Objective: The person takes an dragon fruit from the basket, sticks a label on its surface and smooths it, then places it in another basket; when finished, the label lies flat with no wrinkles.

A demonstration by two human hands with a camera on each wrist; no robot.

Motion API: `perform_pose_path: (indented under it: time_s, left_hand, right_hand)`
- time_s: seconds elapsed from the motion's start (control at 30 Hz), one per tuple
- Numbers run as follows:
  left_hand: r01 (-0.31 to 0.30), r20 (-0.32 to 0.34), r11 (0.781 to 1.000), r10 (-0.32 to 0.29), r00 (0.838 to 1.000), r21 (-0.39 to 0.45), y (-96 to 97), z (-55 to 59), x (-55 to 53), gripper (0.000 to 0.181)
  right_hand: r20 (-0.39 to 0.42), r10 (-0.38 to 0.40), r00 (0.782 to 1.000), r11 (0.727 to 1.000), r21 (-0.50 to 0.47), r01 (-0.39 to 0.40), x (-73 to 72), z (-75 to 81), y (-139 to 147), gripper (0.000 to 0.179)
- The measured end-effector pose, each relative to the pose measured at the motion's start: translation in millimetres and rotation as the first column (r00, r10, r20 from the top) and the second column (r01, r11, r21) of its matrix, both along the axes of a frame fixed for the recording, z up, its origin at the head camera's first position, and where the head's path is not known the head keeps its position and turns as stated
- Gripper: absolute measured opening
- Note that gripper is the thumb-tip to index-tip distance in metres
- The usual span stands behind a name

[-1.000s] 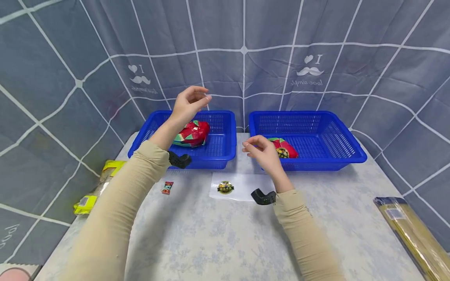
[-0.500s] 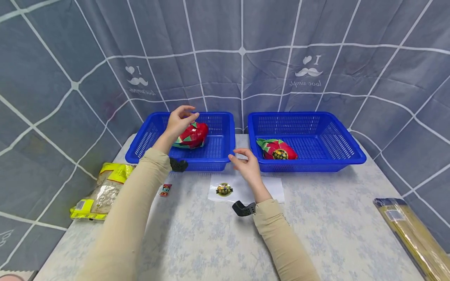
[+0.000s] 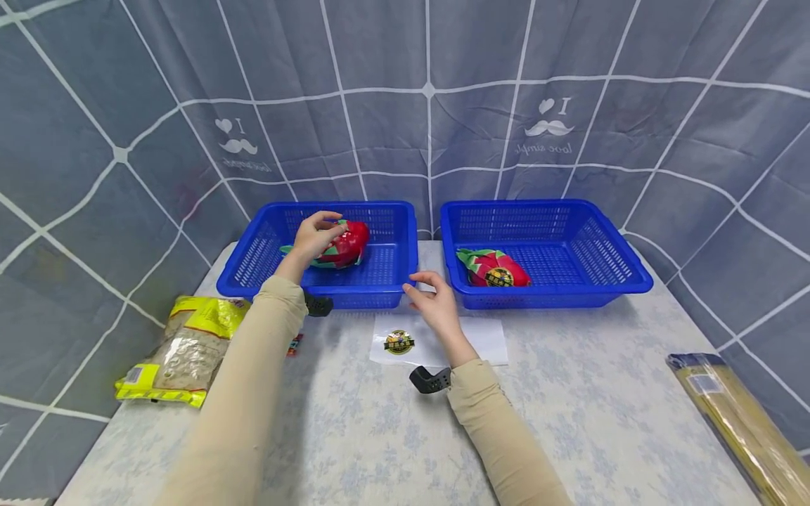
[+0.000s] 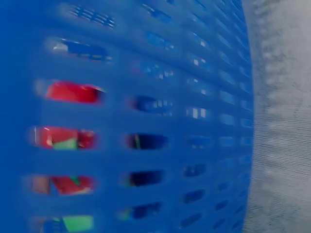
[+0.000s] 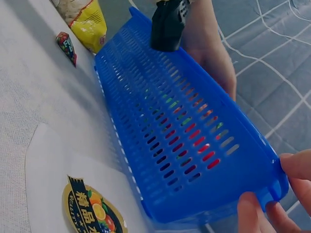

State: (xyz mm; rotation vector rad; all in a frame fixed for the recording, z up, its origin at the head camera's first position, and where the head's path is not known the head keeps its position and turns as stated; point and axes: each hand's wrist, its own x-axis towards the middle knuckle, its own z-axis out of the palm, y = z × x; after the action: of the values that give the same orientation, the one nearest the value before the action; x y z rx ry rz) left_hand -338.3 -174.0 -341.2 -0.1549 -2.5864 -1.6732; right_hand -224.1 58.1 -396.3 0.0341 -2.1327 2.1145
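Note:
A red dragon fruit (image 3: 350,246) with green scales lies in the left blue basket (image 3: 354,298). My left hand (image 3: 310,235) reaches over its left side, fingers loosely bent, thumb in front of the fruit; contact is unclear. Through the basket's slots, the left wrist view shows bits of red fruit (image 4: 73,92). At the same basket's front right corner, my right hand (image 3: 436,306) pinches the rim; its fingers (image 5: 299,165) lie on both sides of the edge. Another dragon fruit (image 3: 496,270), bearing a round label, lies in the right blue basket (image 3: 557,299).
A white sheet (image 3: 481,337) with a round fruit sticker (image 3: 399,342) lies before the baskets. A small wrapped packet (image 5: 66,46) and a yellow-ended bag (image 3: 190,348) lie to the left. A long wrapped pack (image 3: 734,414) is at the right edge; a grey curtain hangs behind.
My left hand has come down from above the left basket to its dragon fruit. The right hand has moved left from the right basket's near edge to the left basket's corner.

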Motion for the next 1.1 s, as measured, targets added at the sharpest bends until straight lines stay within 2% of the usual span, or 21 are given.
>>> perform_pose_path:
  time_s: [0.17,0.3,0.4,0.5,0.67,0.8,0.97,1.1]
  left_hand:
    - [-0.013,0.034,1.0,0.012,0.999,0.023,-1.3,-10.4,-2.4,0.038]
    - [-0.022,0.014,0.999,0.021,1.0,0.034,0.4,-13.4,-5.2,0.039]
    - [-0.018,0.0,1.0,0.018,1.0,-0.003,3.1,-11.3,-6.5,0.041]
    - [-0.023,-0.006,0.997,0.023,1.0,-0.078,6.8,-7.7,-6.6,0.039]
    - [-0.089,-0.068,0.974,0.076,0.995,-0.207,12.3,-6.1,-8.4,0.029]
    - [-0.133,-0.089,0.963,0.115,0.989,-0.233,14.3,-5.2,-10.6,0.034]
    - [-0.126,-0.046,0.954,0.118,0.992,-0.273,15.9,-1.9,-9.0,0.035]
    - [-0.122,-0.04,0.95,0.116,0.992,-0.286,17.2,-2.3,-8.8,0.031]
  right_hand:
    - [0.019,0.0,1.0,1.0,-0.003,0.0,1.9,1.1,0,0.024]
    - [0.016,0.006,1.0,1.0,-0.012,-0.006,1.8,0.3,-1,0.025]
    - [0.013,0.009,1.0,1.0,-0.011,-0.009,0.5,-0.8,-1,0.025]
    - [0.013,0.012,1.0,1.0,-0.003,-0.012,0.2,-1.2,-1,0.025]
    - [0.018,0.017,1.0,1.0,-0.005,-0.017,-0.2,-1.8,0,0.024]
    - [0.028,0.03,0.999,0.999,-0.017,-0.03,-1.1,-1.4,0,0.025]
    - [0.033,0.045,0.998,0.998,-0.037,-0.044,-2.0,-4.2,-1,0.027]
    - [0.031,0.032,0.999,0.999,-0.037,-0.03,-0.9,-3.9,-2,0.027]
